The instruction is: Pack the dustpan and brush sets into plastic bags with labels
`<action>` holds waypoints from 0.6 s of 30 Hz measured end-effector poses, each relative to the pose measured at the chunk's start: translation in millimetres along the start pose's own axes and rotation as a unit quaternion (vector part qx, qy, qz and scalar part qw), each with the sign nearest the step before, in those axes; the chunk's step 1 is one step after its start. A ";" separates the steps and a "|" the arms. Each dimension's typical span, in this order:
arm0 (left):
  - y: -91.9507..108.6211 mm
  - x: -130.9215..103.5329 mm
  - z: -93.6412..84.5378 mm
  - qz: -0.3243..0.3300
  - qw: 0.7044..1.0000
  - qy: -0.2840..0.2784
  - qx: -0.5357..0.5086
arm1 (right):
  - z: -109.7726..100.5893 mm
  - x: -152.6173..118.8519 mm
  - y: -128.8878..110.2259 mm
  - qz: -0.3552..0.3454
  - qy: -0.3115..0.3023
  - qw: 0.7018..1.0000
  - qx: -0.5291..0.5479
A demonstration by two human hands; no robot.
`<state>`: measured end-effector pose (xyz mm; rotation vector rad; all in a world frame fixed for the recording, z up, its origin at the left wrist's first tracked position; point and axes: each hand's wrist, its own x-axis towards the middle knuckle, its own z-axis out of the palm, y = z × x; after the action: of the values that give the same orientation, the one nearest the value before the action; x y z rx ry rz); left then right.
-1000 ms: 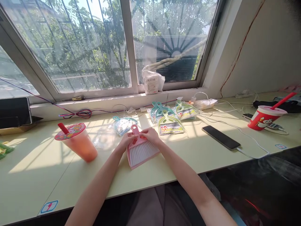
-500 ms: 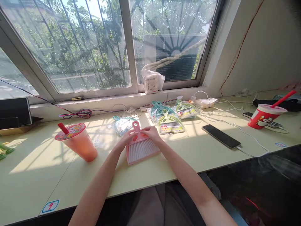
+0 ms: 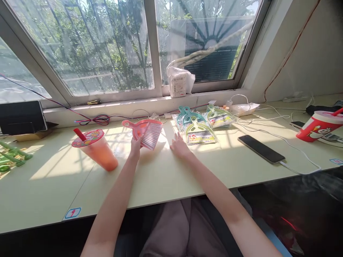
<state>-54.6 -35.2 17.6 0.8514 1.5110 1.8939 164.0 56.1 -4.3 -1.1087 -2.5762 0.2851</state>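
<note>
My left hand (image 3: 135, 147) is closed on the pink dustpan (image 3: 143, 124) near its handle end. A brush (image 3: 153, 135) with pale bristles sits in that dustpan, which is tilted above the table with its handle pointing left. My right hand (image 3: 179, 145) rests over the tabletop, fingers stretched forward and holding nothing visible. Just beyond it lie bagged dustpan sets: a green one (image 3: 199, 131) in front, teal ones (image 3: 189, 116) behind it, and another green one (image 3: 218, 117) to the right.
A drink cup (image 3: 103, 154) with a red straw stands left of my left hand. On the right are a black phone (image 3: 260, 149) on a white cable and a red cup (image 3: 318, 126). A tissue pack (image 3: 178, 85) sits on the sill, with bundled wires (image 3: 100, 119) below it to the left.
My left hand has lifted and turned the pink dustpan and brush, moving them left and away from me. My right hand has let go of them and shifted right towards the bagged sets.
</note>
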 end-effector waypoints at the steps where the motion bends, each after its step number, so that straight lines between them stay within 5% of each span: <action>1: -2.5 1.0 0.6 -0.004 1.000 0.011 -0.002 | 3.2 -1.4 -4.6 0.014 -0.036 0.999 -0.021; 4: -9.7 1.4 5.2 -0.021 0.999 0.032 0.009 | 6.7 -2.6 -13.3 -0.003 -0.105 0.994 0.004; 7: -13.6 -2.9 12.4 -0.005 0.999 0.026 0.019 | 3.7 0.0 -13.9 -0.045 -0.069 0.994 0.076; 10: -14.0 -9.1 18.6 0.022 0.999 0.026 0.023 | -1.1 2.4 -9.9 0.042 -0.016 0.995 0.085; 13: -13.4 -12.8 21.9 0.048 0.998 0.031 0.037 | -4.1 3.4 -6.0 0.088 -0.036 0.992 0.083; 18: -14.6 -12.7 21.8 0.080 0.991 0.057 0.091 | 0.8 4.4 -8.2 0.057 -0.028 0.985 0.160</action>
<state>-29.2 -28.4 5.1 0.9871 1.7530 1.9690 155.3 53.7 -1.5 -1.1395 -2.4045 0.7391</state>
